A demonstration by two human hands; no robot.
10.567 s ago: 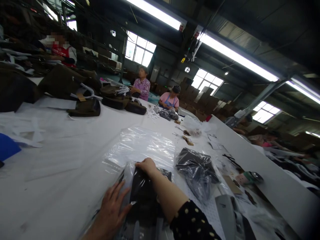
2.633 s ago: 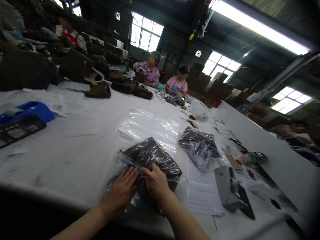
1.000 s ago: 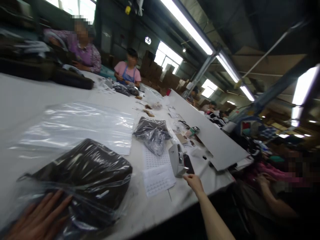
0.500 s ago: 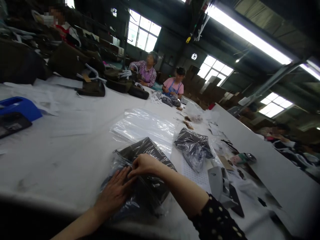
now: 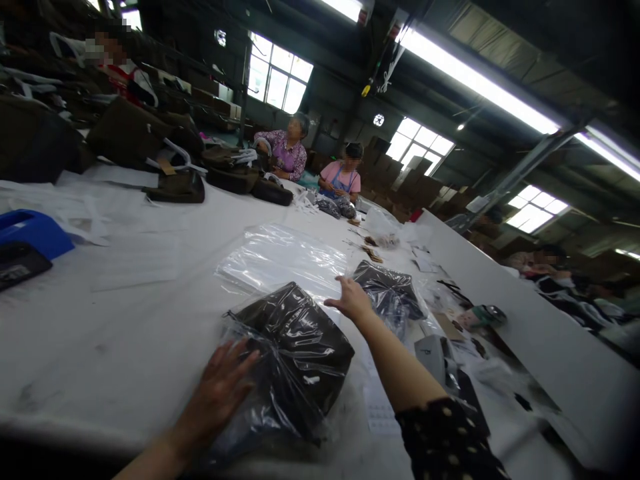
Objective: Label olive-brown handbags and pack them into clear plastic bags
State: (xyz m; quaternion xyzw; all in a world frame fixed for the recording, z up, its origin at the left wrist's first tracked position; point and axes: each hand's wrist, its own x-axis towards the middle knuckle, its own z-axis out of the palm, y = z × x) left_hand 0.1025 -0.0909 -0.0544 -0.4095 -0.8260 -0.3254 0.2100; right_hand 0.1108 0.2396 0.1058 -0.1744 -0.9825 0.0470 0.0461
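Observation:
A dark item in a clear plastic bag lies on the white table before me. My left hand rests with spread fingers on the loose plastic at the bag's left side. Beyond the bag, my right hand is in the air with thumb and forefinger apart, holding nothing. It is near the right edge of a stack of flat clear plastic sheets. A second dark bagged item lies just right of that hand. The sheet of white labels shows partly under my right forearm.
At the left are a blue holder and a black device. Dark bags line the far left. A grey dispenser and a bottle stand right. Two people sit at the far end.
My right hand has left the bagged item and moved forward and right, its fingers opening. My left hand has stayed on the plastic, slightly lower. The view has shifted a little.

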